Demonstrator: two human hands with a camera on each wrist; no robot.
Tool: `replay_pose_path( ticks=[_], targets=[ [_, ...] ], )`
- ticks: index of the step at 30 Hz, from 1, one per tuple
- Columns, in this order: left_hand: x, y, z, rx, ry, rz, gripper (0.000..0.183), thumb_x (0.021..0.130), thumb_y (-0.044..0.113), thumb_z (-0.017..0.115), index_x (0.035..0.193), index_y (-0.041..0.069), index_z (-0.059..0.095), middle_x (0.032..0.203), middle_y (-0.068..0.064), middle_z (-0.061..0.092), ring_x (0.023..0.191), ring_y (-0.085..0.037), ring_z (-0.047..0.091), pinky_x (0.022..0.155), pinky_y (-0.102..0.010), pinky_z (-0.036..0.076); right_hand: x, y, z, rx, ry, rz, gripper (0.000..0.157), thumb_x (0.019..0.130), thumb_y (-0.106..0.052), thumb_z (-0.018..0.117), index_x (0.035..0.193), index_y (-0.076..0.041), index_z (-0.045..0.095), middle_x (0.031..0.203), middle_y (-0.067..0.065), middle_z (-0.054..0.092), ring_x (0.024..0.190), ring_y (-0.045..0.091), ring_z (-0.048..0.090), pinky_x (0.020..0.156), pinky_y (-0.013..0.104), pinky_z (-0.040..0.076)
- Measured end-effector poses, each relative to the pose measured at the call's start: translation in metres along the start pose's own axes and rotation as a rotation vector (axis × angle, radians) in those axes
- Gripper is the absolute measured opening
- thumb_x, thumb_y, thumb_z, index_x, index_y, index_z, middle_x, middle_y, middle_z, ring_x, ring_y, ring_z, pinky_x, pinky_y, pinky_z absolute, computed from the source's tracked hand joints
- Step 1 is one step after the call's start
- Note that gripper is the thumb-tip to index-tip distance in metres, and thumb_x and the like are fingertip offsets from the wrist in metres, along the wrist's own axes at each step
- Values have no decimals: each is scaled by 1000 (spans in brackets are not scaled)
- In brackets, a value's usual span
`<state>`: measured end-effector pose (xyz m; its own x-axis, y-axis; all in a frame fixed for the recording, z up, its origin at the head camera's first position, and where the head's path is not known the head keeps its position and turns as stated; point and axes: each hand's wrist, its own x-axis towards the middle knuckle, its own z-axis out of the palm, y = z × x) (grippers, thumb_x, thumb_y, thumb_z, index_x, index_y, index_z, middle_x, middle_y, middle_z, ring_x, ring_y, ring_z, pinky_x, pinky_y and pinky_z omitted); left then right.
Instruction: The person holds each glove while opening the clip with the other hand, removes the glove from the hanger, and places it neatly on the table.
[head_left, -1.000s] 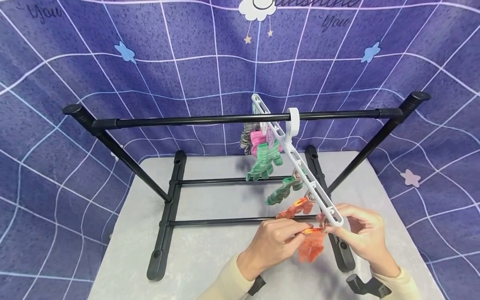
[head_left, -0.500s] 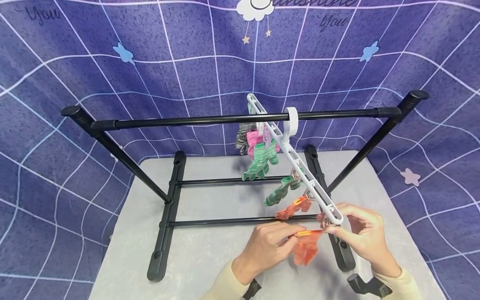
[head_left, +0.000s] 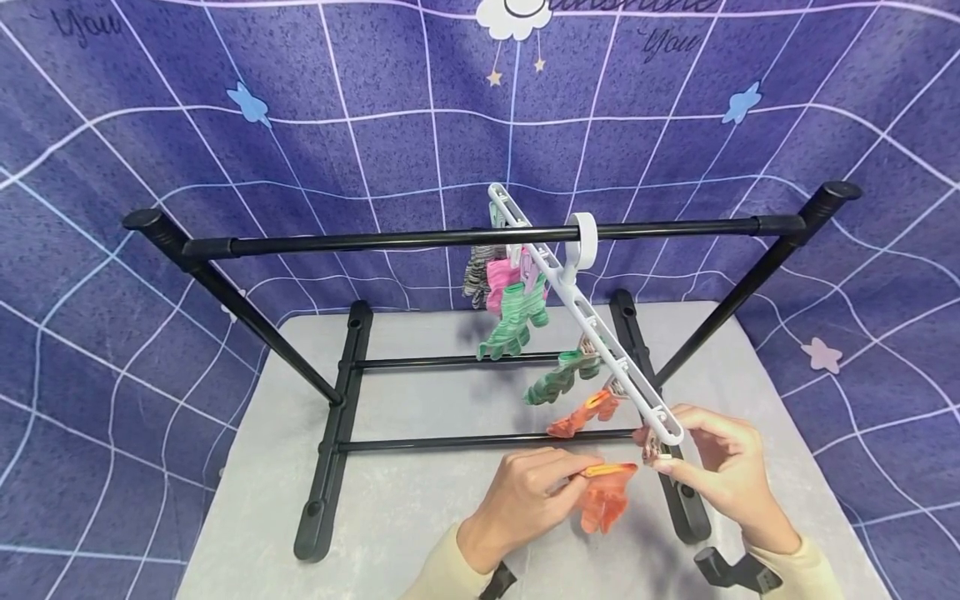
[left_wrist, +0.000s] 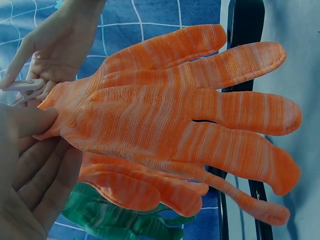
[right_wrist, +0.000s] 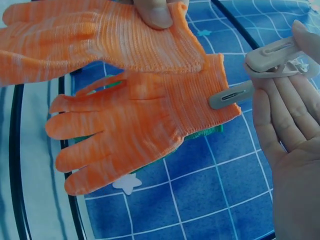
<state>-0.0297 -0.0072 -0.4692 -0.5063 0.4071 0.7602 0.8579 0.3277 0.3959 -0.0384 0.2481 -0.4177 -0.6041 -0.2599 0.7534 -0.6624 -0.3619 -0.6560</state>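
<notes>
My left hand (head_left: 528, 492) pinches an orange knitted glove (left_wrist: 145, 105) by its cuff; its fingers hang down in the head view. Just to the right, my right hand (head_left: 723, 467) holds a beige clothespin (right_wrist: 272, 55) between thumb and fingers at the near end of the white hanger (head_left: 592, 325). A gap shows between glove and clothespin. A second orange glove (right_wrist: 135, 115) hangs from another clothespin (right_wrist: 232, 95) by its cuff. Farther along the hanger hang a dark green glove (head_left: 562, 379), a lighter green glove (head_left: 513, 321), a pink glove (head_left: 501, 283) and a grey striped glove (head_left: 480, 275).
The hanger's hook goes over the top bar (head_left: 390, 241) of a black rack. The rack's feet (head_left: 330, 433) stand on a light grey surface (head_left: 435, 508). Behind is a purple-blue cloth (head_left: 390, 150) with grid lines and stars.
The left hand has drawn the orange glove left and away from the clothespin, which the right hand still holds. The hanger's far end has swung slightly left.
</notes>
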Motion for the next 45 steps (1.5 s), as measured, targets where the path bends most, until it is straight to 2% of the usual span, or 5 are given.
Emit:
replay_pose_path(
  ticks=[13, 21, 32, 38, 45],
  targets=[
    [-8, 0, -3, -21, 4, -6, 31, 86, 2, 82, 113, 18, 83, 93, 10, 78, 80, 2, 70, 74, -9, 54, -2, 3, 0, 17, 8, 17, 34, 74, 30, 78, 104, 25, 63, 104, 28, 74, 97, 29, 75, 93, 30, 59],
    [-14, -3, -9, -75, 3, -57, 33, 87, 0, 81, 115, 17, 82, 95, 8, 79, 80, 3, 68, 74, -7, 52, 0, 2, 0, 37, -9, 8, 37, 75, 27, 80, 108, 24, 63, 109, 27, 75, 100, 27, 76, 100, 32, 57],
    [-23, -7, -21, -138, -6, -143, 31, 92, 0, 78, 117, 17, 82, 100, 6, 80, 81, 3, 67, 73, -11, 55, 0, 0, 0, 45, -23, 10, 39, 75, 25, 81, 110, 24, 62, 114, 28, 74, 105, 28, 75, 96, 31, 60],
    [-29, -10, -26, -152, 3, -166, 25, 95, 1, 77, 115, 16, 82, 96, 6, 78, 77, 2, 63, 69, -12, 54, -2, 1, -2, 45, -14, 24, 43, 72, 28, 81, 111, 24, 63, 116, 27, 74, 110, 28, 73, 96, 30, 59],
    [-35, -13, -33, -179, 17, -179, 29, 92, -3, 79, 114, 15, 82, 90, 7, 75, 75, -1, 62, 69, -11, 53, -8, 2, -5, -11, 24, 49, 55, 64, 31, 82, 115, 21, 66, 119, 22, 74, 114, 25, 70, 100, 28, 56]
  ],
)
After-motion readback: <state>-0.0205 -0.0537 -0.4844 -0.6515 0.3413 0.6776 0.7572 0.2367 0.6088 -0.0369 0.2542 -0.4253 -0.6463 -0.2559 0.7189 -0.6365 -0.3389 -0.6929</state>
